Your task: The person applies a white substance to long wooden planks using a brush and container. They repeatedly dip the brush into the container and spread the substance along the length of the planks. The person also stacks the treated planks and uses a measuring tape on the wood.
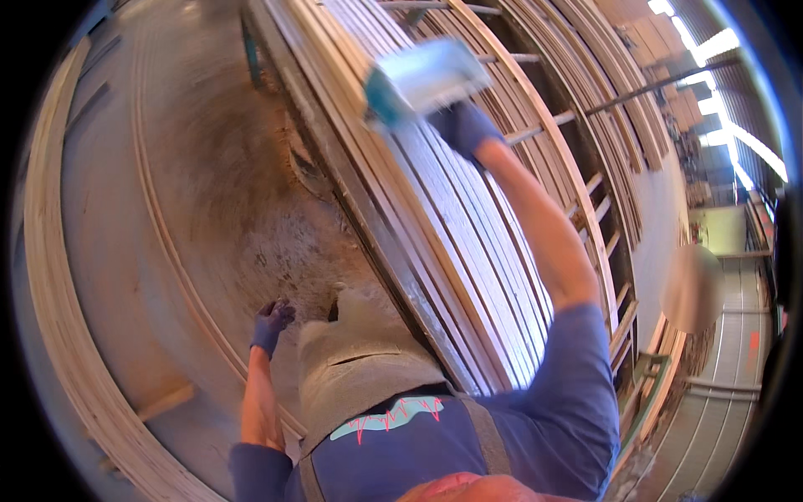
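Observation:
My right hand point(468, 130), in a dark glove, is closed on a box-shaped hand tool point(431, 77) with teal ends and a pale silvery body. Motion blurs the tool, so its exact kind is hard to make out. Beneath it lie long narrow wooden boards point(456, 222) side by side, several with a shiny, wet-looking top. My arm reaches across them. Low at my left side hangs my left hand point(274, 322), also gloved, its fingers curled and nothing visible in them. It is away from the boards, nearest to my brown apron point(368, 368).
A dark metal edge point(355, 217) runs along the near side of the boards. Beyond them, more wooden strips point(510, 92) lie on a rack with crossbars. At far left is a long pale timber stack point(63, 309). The brown floor point(209, 167) looks dusty.

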### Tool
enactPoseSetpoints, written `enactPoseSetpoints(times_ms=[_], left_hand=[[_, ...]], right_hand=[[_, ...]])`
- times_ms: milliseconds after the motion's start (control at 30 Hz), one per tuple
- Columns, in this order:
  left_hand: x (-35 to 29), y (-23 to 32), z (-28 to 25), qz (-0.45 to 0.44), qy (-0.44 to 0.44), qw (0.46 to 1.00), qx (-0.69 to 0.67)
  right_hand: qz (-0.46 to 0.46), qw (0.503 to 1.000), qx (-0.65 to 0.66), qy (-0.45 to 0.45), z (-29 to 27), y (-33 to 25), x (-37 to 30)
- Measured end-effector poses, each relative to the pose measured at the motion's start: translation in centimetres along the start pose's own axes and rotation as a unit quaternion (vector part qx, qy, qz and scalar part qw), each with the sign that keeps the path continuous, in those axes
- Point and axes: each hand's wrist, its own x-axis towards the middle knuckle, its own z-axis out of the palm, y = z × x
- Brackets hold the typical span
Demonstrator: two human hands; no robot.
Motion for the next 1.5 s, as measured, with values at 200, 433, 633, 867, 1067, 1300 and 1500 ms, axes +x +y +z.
enactPoseSetpoints(times_ms=[200, 433, 633, 867, 1067, 1300, 1500], left_hand=[[4.2, 2.8, -12.6, -0.114, 0.066, 0.991, 0.022], [15.5, 11.4, -24.6, -0.306, -0.049, 0.939, 0.150], [23.6, 20.0, -25.2, -0.317, -0.056, 0.920, 0.224], [20.0, 24.1, -14.3, -0.267, -0.078, 0.920, 0.275], [20.1, 24.6, -16.3, -0.284, -0.071, 0.900, 0.322], [17.9, 26.6, -19.5, -0.284, -0.014, 0.908, 0.309], [21.3, 30.8, -28.7, -0.320, 0.046, 0.929, 0.179]], right_hand=[[0.030, 0.998, 0.034, 0.050, 2.7, -3.5, 22.2], [0.143, 0.989, 0.044, -0.003, 4.7, -9.6, 18.8], [0.395, 0.916, 0.044, -0.055, 2.5, -10.0, -14.9], [0.634, 0.773, -0.015, -0.014, -5.9, -14.3, -46.8], [0.629, 0.777, 0.005, -0.023, -7.0, -15.2, -46.3], [0.512, 0.850, 0.118, -0.027, -6.0, -12.3, -36.5], [0.303, 0.929, 0.202, -0.070, -4.3, -7.0, -1.9]])
